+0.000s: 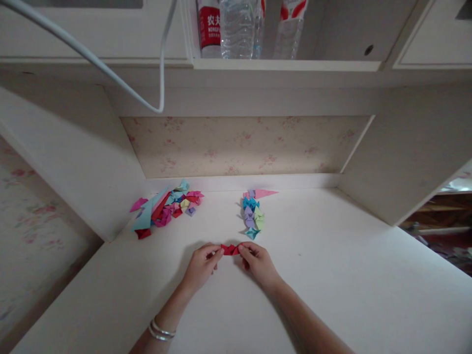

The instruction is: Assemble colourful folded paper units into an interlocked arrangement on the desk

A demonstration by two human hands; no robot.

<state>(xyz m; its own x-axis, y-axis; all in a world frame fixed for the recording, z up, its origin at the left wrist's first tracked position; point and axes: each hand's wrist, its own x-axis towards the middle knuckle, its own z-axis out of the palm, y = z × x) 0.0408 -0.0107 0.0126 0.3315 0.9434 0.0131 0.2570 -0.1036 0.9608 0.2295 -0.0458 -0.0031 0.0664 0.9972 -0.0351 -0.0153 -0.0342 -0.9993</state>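
A small red folded paper piece [231, 250] is stretched between my two hands, low over the white desk. My left hand [202, 263] pinches its left end between thumb and fingertips. At the right end, my right hand [258, 260] has its thumb and finger closed on the paper. Just beyond my hands lies a group of folded papers: a teal one [252, 233], a light green one [259, 219], a purple one [249, 216], a blue one [250, 203] and a pointed pink one [264, 193].
A heap of colourful folded papers [165, 206] lies at the back left of the desk [332, 275]. Overhead, plastic bottles [238, 29] stand on a shelf [287, 64]. A white bent tube [110, 71] hangs down at upper left. Side panels [413, 142] bound the desk.
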